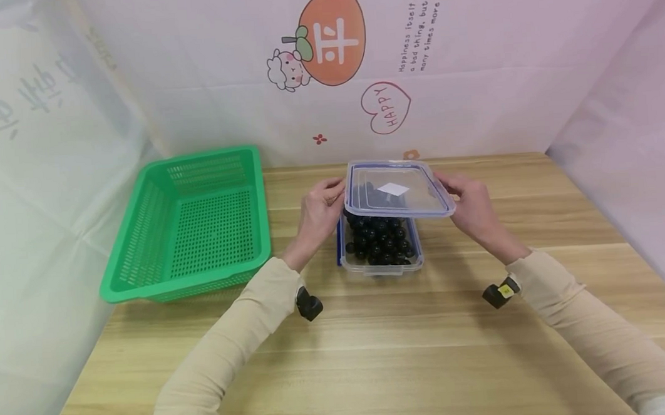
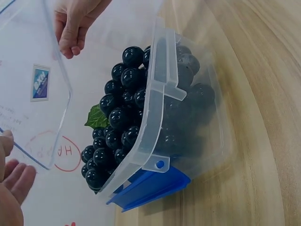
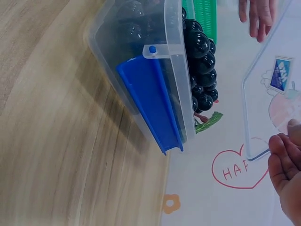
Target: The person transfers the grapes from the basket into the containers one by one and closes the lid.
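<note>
A clear plastic lid [image 1: 400, 198] with a blue seal is held tilted above a clear food container [image 1: 383, 270]. My left hand [image 1: 322, 209] grips its left edge, thumb and fingers at the rim. On the opposite edge, my right hand [image 1: 472, 209] pinches the lid. A bunch of dark grapes [image 1: 376, 239] fills the container, heaped above its rim in the left wrist view, with a green leaf [image 2: 96, 117] poking out. Blue side latches, such as this latch [image 3: 153, 103], hang unfastened. The lid covers the back of the container in the head view.
A green plastic basket [image 1: 212, 236] with perforated sides stands left of the container, near my left forearm. The wooden table [image 1: 374, 362] meets a white printed backdrop [image 1: 219, 82] behind the container. A small label [image 1: 393, 189] is stuck on the lid.
</note>
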Demonstrator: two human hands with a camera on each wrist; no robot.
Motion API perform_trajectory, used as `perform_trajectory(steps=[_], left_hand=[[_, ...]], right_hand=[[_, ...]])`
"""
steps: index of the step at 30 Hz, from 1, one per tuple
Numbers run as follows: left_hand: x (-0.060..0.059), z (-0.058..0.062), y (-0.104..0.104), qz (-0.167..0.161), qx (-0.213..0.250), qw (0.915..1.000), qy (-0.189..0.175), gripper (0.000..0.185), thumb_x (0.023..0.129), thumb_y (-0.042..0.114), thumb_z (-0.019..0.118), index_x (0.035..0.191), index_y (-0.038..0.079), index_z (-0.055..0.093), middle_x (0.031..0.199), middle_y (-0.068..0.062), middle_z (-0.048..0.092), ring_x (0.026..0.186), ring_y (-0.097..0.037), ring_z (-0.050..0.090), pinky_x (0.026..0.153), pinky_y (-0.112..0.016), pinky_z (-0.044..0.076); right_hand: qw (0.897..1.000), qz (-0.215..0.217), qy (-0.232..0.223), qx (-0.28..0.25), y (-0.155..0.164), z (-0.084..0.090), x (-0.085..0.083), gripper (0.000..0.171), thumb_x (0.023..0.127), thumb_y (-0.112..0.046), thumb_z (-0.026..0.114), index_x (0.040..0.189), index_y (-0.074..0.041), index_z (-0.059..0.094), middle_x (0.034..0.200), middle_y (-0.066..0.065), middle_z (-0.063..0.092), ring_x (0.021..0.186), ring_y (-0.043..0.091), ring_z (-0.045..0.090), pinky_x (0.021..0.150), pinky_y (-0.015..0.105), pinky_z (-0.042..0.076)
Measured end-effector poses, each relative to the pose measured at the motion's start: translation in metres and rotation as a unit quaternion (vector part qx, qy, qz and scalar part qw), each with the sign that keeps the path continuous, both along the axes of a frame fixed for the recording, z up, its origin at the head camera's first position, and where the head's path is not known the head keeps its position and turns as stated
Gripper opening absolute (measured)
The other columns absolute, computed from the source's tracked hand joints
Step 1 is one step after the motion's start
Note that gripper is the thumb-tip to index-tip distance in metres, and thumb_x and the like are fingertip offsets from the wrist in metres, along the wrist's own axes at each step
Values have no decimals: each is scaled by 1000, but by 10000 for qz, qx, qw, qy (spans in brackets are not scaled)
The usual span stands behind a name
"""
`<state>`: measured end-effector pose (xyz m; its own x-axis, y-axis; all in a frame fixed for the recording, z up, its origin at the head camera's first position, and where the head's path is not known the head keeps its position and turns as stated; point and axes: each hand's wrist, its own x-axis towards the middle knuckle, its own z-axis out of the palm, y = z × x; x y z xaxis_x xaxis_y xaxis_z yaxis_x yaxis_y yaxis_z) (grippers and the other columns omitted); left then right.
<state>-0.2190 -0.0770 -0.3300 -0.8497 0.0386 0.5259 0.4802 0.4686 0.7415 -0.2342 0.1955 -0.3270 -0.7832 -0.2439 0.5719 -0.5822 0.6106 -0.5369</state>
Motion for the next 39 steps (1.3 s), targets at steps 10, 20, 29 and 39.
perform_trajectory(steps=[10, 20, 29, 39], left_hand=[[-3, -2, 3, -62, 459, 9975, 525, 25, 86, 6, 67, 108, -4, 65, 113, -21, 65, 96, -29, 69, 78, -25, 55], [-6, -1, 6, -135, 761, 9934, 846, 28, 84, 1, 67, 112, -7, 63, 108, -22, 66, 88, -31, 70, 80, -30, 56], [-6, -2, 9, -482, 1350, 9874, 673, 32, 85, -1, 65, 116, -9, 60, 108, -24, 62, 97, -34, 64, 87, -28, 53], [-4, 1, 11, -369, 1433, 9876, 522, 30, 88, 2, 62, 116, -8, 61, 107, -24, 62, 96, -33, 63, 81, -31, 56]], right_hand=[[9977, -116, 543, -396, -4, -3, -1, 11, 85, 1, 65, 92, 7, 71, 82, 22, 70, 70, -20, 46, 57, 6, 32], [9949, -262, 459, -857, -7, 0, 0, 16, 87, -4, 64, 97, 5, 71, 87, 23, 70, 72, -19, 50, 65, 5, 39], [9914, -368, 491, -1158, -9, 2, -1, 13, 86, -1, 65, 91, 9, 71, 85, 26, 70, 68, -19, 51, 64, 1, 40], [9913, -272, 553, -1161, -9, 2, 0, 10, 86, 1, 64, 86, 7, 72, 80, 24, 69, 65, -15, 51, 62, 2, 40]])
